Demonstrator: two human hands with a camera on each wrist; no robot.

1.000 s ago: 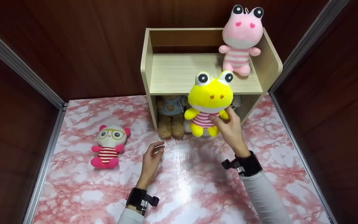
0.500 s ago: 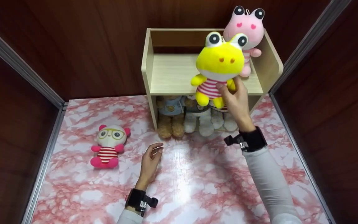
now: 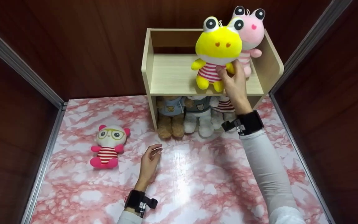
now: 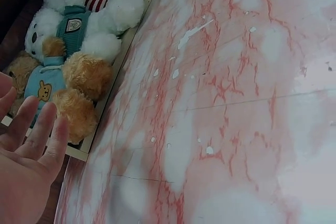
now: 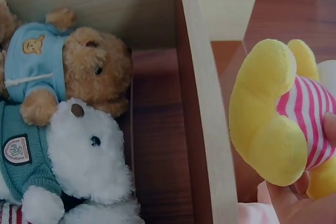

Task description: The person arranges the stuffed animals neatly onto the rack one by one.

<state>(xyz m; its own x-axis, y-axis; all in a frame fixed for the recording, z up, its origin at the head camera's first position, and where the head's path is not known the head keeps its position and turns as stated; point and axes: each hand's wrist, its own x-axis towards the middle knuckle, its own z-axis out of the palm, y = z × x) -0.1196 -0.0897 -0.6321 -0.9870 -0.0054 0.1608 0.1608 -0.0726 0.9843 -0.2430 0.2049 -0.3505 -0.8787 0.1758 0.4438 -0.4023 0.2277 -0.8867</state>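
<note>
In the head view my right hand (image 3: 235,85) grips a yellow plush frog (image 3: 218,46) by its pink-striped body, thumb across the front. The frog is upright above the front part of the wooden shelf's upper board (image 3: 172,73). Behind it sits a pink plush frog (image 3: 252,34), partly covered, at the shelf's right end. The right wrist view shows the yellow frog's legs (image 5: 268,114) beside the board's edge. My left hand (image 3: 149,165) hovers over the floor with relaxed fingers, holding nothing; in the left wrist view its fingers (image 4: 37,129) are loosely spread.
Under the board sit a brown teddy bear (image 3: 170,116), a white bear in a green top (image 3: 199,116) and a plush in a striped outfit (image 3: 225,107). A pink panda plush (image 3: 108,146) lies on the marbled floor (image 3: 92,196) at left. Dark walls enclose the shelf.
My right hand has raised the yellow frog from in front of the lower compartment to above the upper board, covering part of the pink frog. The left hand has barely moved.
</note>
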